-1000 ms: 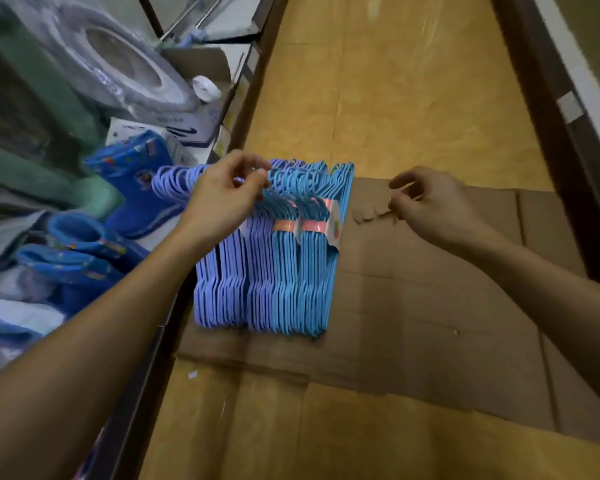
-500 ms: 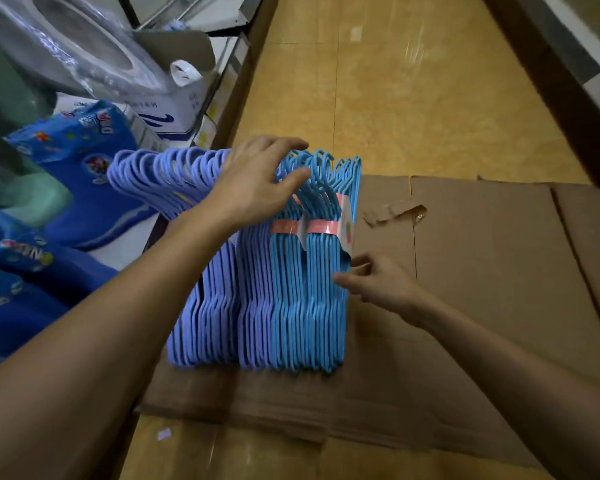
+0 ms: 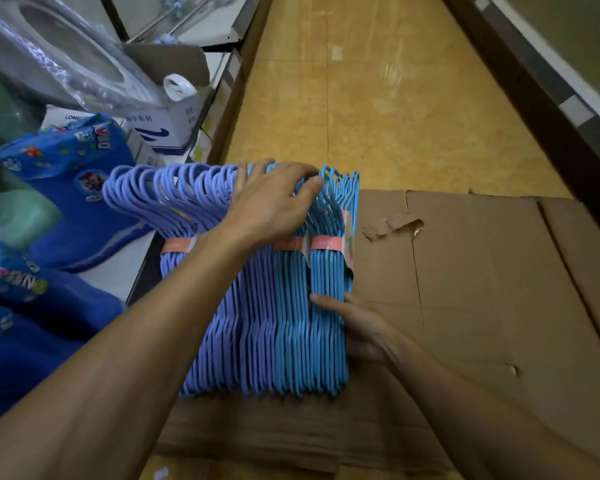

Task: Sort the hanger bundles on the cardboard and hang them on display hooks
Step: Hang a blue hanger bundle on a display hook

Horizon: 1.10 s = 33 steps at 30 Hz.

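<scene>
Several bundles of plastic hangers stand side by side on flat brown cardboard (image 3: 482, 289), each bound by a pink paper band. The left bundles are lilac (image 3: 174, 209), the right ones light blue (image 3: 326, 271). My left hand (image 3: 274, 202) lies over the hook ends in the middle of the row, fingers spread and bent over the tops. My right hand (image 3: 357, 323) presses against the right side of the outermost blue bundle, thumb on its front edge and fingers behind it. No display hooks are in view.
Blue printed rain boots (image 3: 73, 195) and a white shoe box (image 3: 167, 126) lie on a low shelf at the left, beside a wrapped grey ring (image 3: 49, 53). Yellow tiled floor (image 3: 378, 98) stretches ahead. A dark baseboard (image 3: 541, 109) runs along the right.
My right hand has come down from the torn cardboard flap to the side of the blue bundle. My left hand has shifted from pinching the hooks to lying over them. The camera has moved closer.
</scene>
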Each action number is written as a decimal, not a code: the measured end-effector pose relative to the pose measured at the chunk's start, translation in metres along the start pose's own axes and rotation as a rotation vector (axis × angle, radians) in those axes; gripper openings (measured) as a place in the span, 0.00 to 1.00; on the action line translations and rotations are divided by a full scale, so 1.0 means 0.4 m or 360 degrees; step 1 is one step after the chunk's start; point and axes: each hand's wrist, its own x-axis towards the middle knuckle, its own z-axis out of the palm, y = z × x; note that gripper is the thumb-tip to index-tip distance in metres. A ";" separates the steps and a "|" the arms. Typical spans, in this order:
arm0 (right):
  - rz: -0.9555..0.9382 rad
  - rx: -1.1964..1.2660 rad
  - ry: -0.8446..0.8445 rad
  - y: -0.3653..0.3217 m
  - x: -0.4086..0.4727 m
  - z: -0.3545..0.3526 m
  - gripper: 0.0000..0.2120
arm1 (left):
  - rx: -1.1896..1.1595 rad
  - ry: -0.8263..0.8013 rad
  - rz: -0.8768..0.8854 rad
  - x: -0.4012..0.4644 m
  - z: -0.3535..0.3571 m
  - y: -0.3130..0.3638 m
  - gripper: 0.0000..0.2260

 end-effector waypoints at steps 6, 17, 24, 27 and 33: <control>-0.0025 -0.0006 -0.0023 -0.010 -0.003 -0.003 0.20 | -0.0007 0.0015 0.0062 -0.004 -0.004 0.020 0.19; -0.0029 -0.0245 -0.0087 -0.107 -0.118 -0.172 0.22 | -0.0072 -0.0011 0.0315 0.038 0.016 0.134 0.24; 0.0059 -0.0428 -0.0060 -0.169 -0.218 -0.367 0.19 | -0.0134 0.0005 0.0504 0.054 0.103 0.238 0.25; 0.0086 -0.0499 -0.0008 -0.163 -0.248 -0.417 0.18 | -0.0334 -0.0138 0.0485 0.045 0.158 0.307 0.22; 0.0082 -0.0655 0.0062 -0.164 -0.266 -0.459 0.19 | -0.0318 -0.0071 0.0456 0.055 0.196 0.383 0.19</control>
